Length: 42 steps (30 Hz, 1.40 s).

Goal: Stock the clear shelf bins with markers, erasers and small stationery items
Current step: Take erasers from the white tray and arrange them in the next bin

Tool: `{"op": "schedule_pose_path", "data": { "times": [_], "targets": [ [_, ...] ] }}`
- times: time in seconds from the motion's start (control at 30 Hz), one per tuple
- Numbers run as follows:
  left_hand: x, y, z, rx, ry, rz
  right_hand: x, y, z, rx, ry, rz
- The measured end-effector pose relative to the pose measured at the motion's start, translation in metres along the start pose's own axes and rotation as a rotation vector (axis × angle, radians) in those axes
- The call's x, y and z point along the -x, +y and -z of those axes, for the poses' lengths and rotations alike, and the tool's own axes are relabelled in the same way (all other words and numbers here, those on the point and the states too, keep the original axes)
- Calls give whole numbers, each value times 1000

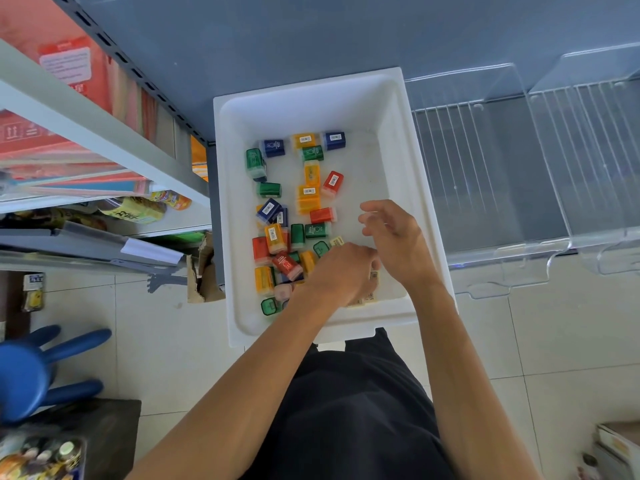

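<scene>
The grip of the left hand (341, 273) is curled down over some pale little items (367, 300) in the near right corner of the white bin (311, 86), and its fingertips are hidden, so I cannot tell if it holds one. The grip of the right hand (396, 239), just beside it, is loosely bent, blurred, with nothing visible in it. Many small boxes (308, 202) in red, green, blue and orange lie mostly in the bin's left half, several with a white barcode sticker (309, 191) too small to read, and the clear shelf bins (485, 168) stand just beside the white bin on the right.
</scene>
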State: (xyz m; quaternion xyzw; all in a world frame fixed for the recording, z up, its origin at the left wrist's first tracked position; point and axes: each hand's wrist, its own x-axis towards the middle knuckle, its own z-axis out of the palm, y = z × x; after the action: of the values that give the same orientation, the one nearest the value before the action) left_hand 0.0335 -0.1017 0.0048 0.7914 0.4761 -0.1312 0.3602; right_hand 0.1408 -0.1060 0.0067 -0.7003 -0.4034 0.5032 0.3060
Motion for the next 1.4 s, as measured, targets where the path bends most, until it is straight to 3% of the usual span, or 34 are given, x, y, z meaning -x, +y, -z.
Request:
{"op": "schedule_pose_path", "data": {
  "times": [0.37,0.53,0.63,0.97,1.4],
  "targets": [
    [3,8,-5,-14,-26,20,4,6,0,-16,9,-14],
    [9,12,-10,107,54,-13,5,7,2,-14,13,-32],
    [5,6,-6,152,4,7,5,9,4,-14,14,-41],
    [-3,3,-14,-138,-111,-26,0,8,5,1,-10,-38],
    [-5,5,-8,-23,-109,37,-3,11,8,52,-31,-8]
  ]
}}
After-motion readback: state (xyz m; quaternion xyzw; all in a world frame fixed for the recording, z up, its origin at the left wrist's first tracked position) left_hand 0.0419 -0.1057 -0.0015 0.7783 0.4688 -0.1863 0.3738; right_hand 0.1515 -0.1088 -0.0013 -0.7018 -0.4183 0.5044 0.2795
